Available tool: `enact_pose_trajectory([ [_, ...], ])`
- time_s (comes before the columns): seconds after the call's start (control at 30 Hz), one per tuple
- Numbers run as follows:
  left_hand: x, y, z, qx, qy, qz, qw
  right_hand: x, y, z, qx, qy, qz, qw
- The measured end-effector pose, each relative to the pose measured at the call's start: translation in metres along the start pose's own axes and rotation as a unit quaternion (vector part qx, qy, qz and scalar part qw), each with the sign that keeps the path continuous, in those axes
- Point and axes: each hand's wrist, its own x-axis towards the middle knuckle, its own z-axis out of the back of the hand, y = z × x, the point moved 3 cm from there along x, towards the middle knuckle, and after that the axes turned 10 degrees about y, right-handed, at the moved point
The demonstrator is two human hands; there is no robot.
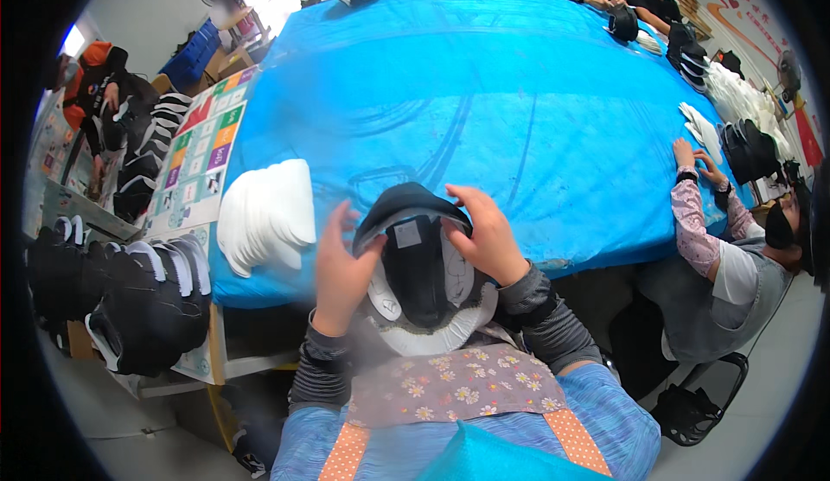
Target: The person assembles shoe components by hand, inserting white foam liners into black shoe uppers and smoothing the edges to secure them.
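Note:
A black shoe upper with white inner pieces and a small pale label on its tongue is in front of my chest, at the near edge of the blue-covered table. My left hand grips its left side, thumb at the rim and fingers raised, slightly blurred. On the opposite side my right hand holds the rim, its thumb inside the opening and its fingers over the outside. The upper's frayed pale lower edge hangs toward my flowered apron.
A fanned pile of white curved pieces lies left of my hands on the blue table cover. Stacked black shoe uppers stand farther left. Right, a seated co-worker rests both hands by white pieces. Other people work at the far edge.

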Motion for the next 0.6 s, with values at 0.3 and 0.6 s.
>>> enact_pose_trajectory([
  [0.3, -0.007, -0.008, -0.006, 0.089, -0.03, -0.061, 0.994, -0.008, 0.002, -0.013, 0.003, -0.01, -0.022, 1.0],
  [0.6, -0.008, -0.023, 0.001, 0.205, -0.132, -0.17, 0.955, 0.0, 0.01, 0.004, -0.067, 0.016, 0.003, 0.998],
])
